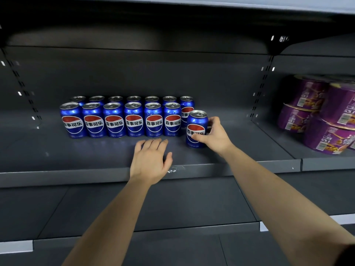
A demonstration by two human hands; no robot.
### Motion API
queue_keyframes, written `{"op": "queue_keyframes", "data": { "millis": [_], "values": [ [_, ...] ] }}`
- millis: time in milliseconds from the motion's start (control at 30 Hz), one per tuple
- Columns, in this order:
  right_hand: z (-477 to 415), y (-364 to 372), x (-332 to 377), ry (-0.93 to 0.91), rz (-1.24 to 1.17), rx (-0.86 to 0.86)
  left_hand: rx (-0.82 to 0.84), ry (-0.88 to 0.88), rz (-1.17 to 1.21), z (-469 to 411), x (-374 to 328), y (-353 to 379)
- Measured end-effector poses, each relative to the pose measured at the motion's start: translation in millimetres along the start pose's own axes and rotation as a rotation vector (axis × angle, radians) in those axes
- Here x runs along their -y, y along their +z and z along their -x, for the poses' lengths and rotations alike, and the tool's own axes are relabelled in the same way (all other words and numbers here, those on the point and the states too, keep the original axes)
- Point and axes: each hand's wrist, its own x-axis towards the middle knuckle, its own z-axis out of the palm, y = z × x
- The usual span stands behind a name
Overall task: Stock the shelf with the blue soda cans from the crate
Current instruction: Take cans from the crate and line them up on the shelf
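The right hand point(215, 135) holds one blue soda can point(196, 122) by its side. The thumb is on the front near the bottom and the fingers curl round the far side, so its grip is closed round the can. The can stands upright on the dark shelf point(76, 156). It is just to the right of the front row point(134, 120) of six cans and a little nearer the shelf edge than they are. Behind them stands the back row point(115, 98) of seven cans, so the gap at the right end of the front row looks like the place for this one. The left hand point(149, 162) is flat, palm down over the shelf in front of the row. Its grip is wide and holds nothing, and I cannot tell if it touches the shelf. Some purple packs point(326, 116) sit well apart to the right. A full can is probably heavy for its size, hard, smooth and a bit slippery. Its thin wall can dent if it is squeezed hard or knocked. The best place to hold it is round the middle, and it should slide back into the gap easily.
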Motion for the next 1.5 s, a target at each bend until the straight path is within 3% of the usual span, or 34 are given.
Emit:
{"op": "queue_keyframes", "data": {
  "millis": [500, 1000, 1500],
  "values": [
    [-36.8, 27.3, -6.4, -0.084, 0.172, -0.097, -0.044, -0.003, 0.028, 1.2, -0.4, -1.3],
    [-43.4, 30.5, -6.9, 0.006, 0.022, -0.13, -0.064, -0.006, 0.017, 0.4, -0.1, 2.0],
    [7.6, 29.2, 4.6, 0.082, 0.19, -0.109, 0.032, 0.018, 0.005, 1.1, -2.1, -2.0]
  ]
}}
